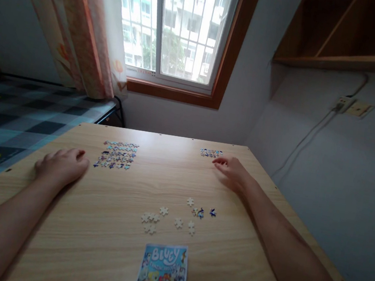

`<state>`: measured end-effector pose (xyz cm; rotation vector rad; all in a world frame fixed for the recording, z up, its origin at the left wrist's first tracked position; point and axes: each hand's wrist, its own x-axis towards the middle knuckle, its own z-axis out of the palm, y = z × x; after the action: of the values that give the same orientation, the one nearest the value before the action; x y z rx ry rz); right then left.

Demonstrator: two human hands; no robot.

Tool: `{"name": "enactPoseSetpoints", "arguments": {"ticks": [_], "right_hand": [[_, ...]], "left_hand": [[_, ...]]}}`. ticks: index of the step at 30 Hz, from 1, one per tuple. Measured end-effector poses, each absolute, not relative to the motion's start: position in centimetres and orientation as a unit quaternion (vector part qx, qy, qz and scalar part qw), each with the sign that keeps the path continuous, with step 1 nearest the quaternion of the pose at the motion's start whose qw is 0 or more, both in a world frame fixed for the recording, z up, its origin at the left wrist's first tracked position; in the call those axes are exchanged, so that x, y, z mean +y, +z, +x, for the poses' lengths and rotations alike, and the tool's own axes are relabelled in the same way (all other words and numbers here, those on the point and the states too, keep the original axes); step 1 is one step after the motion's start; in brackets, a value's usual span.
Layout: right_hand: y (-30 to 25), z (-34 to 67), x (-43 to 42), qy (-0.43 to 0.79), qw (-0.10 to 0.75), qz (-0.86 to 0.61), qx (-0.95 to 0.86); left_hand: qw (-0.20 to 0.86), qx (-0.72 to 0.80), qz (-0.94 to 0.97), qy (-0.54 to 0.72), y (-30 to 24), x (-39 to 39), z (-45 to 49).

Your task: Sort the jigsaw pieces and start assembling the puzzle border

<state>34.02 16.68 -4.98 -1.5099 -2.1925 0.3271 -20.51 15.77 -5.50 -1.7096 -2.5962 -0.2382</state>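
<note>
My left hand [62, 165] rests on the table in a loose fist, just left of several rows of small jigsaw pieces [117, 154] lying picture side up. No piece shows in it. Over the far right part of the table, my right hand [230, 167] has its fingers stretched leftward, slightly apart, with nothing visible between them. Right behind its fingertips lies a smaller group of coloured jigsaw pieces [211, 153] in short rows. Nearer to me, several pale pieces [178, 223] are scattered blank side up. A few dark blue patterned pieces [212, 212] lie to their right.
A Bluey picture card or box [162, 274] lies at the near middle of the wooden table [97, 235]. To the left stands a bed with a checked cover [39, 101]. A wall with a cable [309, 134] borders the right side; a window [189, 29] is ahead.
</note>
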Motion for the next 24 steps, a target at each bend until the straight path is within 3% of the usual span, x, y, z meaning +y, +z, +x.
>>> {"name": "enactPoseSetpoints", "arguments": {"ticks": [3, 5, 10, 16, 24], "right_hand": [[-2.5, 31.2, 14.7, 0.311, 0.02, -0.446, -0.839], [-1.5, 29.3, 13.2, 0.334, -0.046, -0.412, -0.846], [-0.7, 26.0, 10.9, 0.286, -0.036, -0.404, -0.868], [-0.6, 25.1, 10.1, 0.272, -0.096, -0.425, -0.858], [-0.8, 23.6, 9.3, 0.213, -0.067, -0.449, -0.865]], "left_hand": [[0.006, -0.833, -0.548, -0.073, -5.4, 15.7, -20.4], [0.003, -0.834, -0.548, -0.073, -5.5, 15.8, -20.5], [0.009, -0.831, -0.55, -0.082, -5.9, 16.0, -21.0], [0.012, -0.834, -0.545, -0.079, -5.7, 15.8, -20.6], [0.022, -0.834, -0.547, -0.07, -5.8, 16.0, -20.9]]}}
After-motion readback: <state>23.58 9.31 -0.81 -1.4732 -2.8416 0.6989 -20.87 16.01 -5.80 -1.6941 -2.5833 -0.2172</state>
